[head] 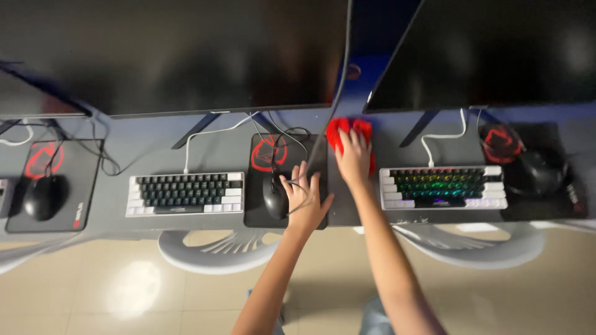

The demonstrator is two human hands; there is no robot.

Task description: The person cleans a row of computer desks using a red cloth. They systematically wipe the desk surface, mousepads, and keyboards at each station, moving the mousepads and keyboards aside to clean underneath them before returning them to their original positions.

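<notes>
Two hands at work between two computer stations on a grey tabletop [118, 205].

The right hand [352, 158] lies flat, fingers spread, pressing a bright red, crumpled cloth [347, 129] against the tabletop just left of the lit keyboard [442, 187]; this looks like a wiping stroke, calling for steady pressure. The left hand [305, 197] rests open beside the black mouse [274, 196] on its mouse pad [261, 155], fingers touching a dark cable [332, 102].
</notes>
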